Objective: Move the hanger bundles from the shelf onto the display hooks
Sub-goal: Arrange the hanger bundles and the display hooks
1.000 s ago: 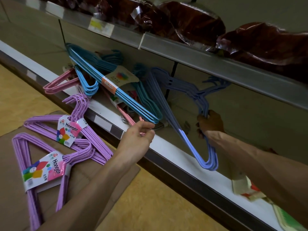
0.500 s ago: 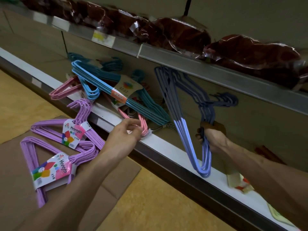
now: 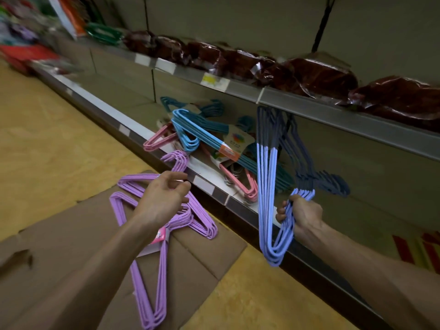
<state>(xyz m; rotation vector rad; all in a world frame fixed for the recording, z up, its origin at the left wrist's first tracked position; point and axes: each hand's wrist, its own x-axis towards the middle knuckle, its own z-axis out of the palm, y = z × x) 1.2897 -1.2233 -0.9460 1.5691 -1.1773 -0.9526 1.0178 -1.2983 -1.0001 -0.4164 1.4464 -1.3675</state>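
Note:
My right hand [image 3: 301, 216] grips a bundle of periwinkle-blue hangers [image 3: 267, 198] near its neck, the bundle hanging upright in front of the bottom shelf [image 3: 204, 186], its top reaching up under the upper shelf. My left hand [image 3: 164, 198] hovers over the purple bundles with fingers loosely curled and holds nothing. On the shelf lie a light-blue bundle [image 3: 202, 135] with a card label, teal bundles behind it and pink bundles [image 3: 157, 140]. No display hook is clearly visible.
Two purple hanger bundles [image 3: 147, 258] lie on flattened cardboard [image 3: 59, 258] on the yellow floor. The upper shelf rail [image 3: 309, 103] carries dark red wrapped packs [image 3: 316, 76]. Colourful goods stand blurred at far left.
The right hand has drawn the periwinkle bundle out and toward me, out of the shelf. The left hand has let go of the shelf hangers and pulled back over the purple bundles. The view has risen.

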